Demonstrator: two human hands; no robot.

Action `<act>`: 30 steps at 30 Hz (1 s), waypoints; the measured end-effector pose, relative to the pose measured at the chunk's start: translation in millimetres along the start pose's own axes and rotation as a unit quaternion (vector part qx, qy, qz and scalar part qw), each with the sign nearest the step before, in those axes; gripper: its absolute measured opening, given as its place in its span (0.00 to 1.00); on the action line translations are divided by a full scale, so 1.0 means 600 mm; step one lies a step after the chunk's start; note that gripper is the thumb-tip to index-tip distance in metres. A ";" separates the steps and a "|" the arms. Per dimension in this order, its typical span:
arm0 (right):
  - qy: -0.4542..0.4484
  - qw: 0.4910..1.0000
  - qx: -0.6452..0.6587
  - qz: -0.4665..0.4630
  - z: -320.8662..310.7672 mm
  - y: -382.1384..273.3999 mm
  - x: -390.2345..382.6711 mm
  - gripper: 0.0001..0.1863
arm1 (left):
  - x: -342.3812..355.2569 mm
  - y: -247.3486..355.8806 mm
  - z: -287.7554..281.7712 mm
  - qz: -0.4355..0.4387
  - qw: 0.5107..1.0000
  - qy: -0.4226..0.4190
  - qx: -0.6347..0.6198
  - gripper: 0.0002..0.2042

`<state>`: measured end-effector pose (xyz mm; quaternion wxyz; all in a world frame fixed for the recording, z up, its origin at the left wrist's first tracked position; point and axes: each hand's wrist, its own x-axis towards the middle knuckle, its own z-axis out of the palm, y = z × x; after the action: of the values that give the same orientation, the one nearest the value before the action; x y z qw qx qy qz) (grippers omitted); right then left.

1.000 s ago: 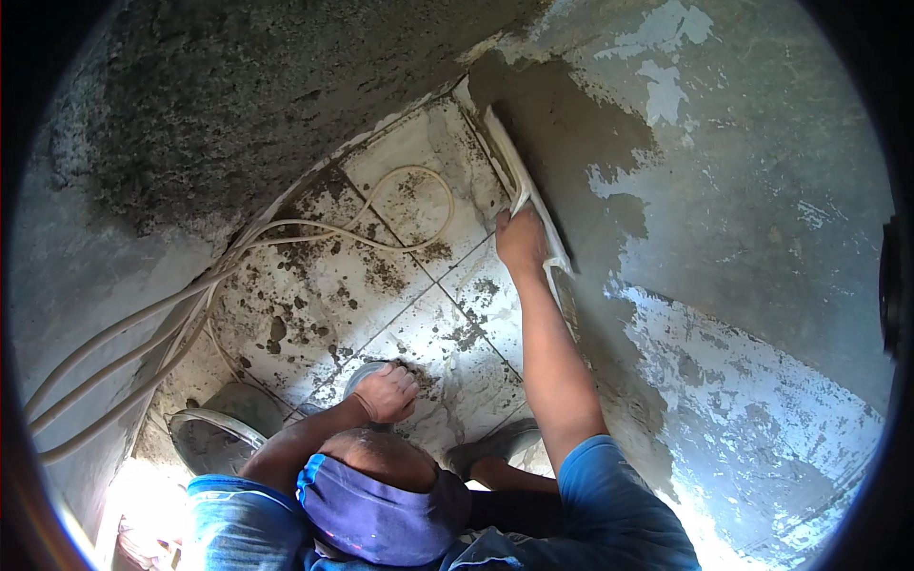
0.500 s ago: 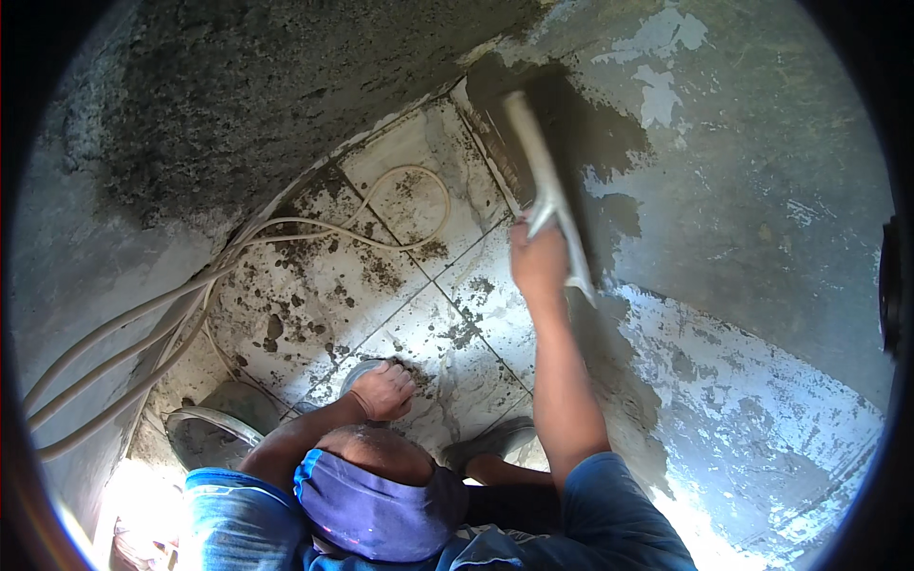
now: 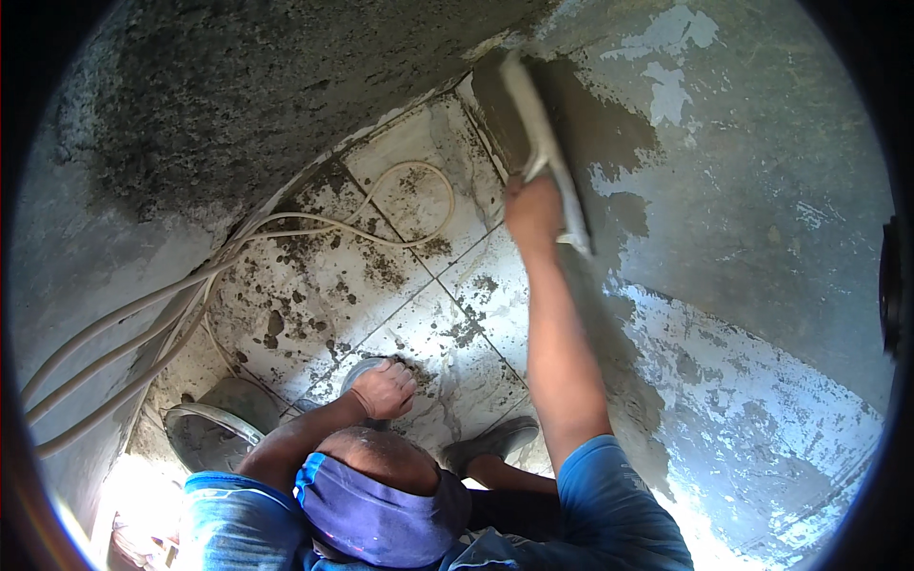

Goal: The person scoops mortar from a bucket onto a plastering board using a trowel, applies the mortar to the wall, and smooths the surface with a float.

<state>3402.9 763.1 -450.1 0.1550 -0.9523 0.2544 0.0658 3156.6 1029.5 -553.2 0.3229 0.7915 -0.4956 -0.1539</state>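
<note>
Head view: even pressure along the whole float

We have our right hand (image 3: 535, 211) wrapped around the handle of the long, pale float (image 3: 536, 119), which lies along the damp grey patch (image 3: 609, 119) on the right-hand wall, near the corner. We would do best, we judge, to press evenly end to end, lift the leading edge slightly and lighten up by the corner. Our left hand (image 3: 383, 388) curls low over the tiles (image 3: 409, 333); we cannot tell whether it grips anything.
</note>
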 end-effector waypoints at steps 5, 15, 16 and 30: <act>0.106 0.980 0.170 -0.009 -0.141 -0.037 -0.062 0.10 | 0.005 -0.001 0.000 0.006 1.000 0.002 -0.002 0.12; -0.043 0.996 -0.069 0.027 0.045 0.060 -0.069 0.19 | 0.012 0.003 0.003 0.006 1.000 -0.002 -0.004 0.11; -0.063 0.994 -0.084 0.021 0.065 0.063 -0.056 0.19 | 0.012 0.002 0.002 0.001 1.000 -0.007 -0.002 0.11; -0.038 0.997 -0.062 0.009 0.156 0.072 0.030 0.17 | 0.011 0.002 0.004 0.003 1.000 -0.008 0.012 0.12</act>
<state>3392.1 749.9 -553.2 0.1048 -0.9546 0.2523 0.1189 3157.5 1022.6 -553.8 0.3096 0.7924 -0.5027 -0.1534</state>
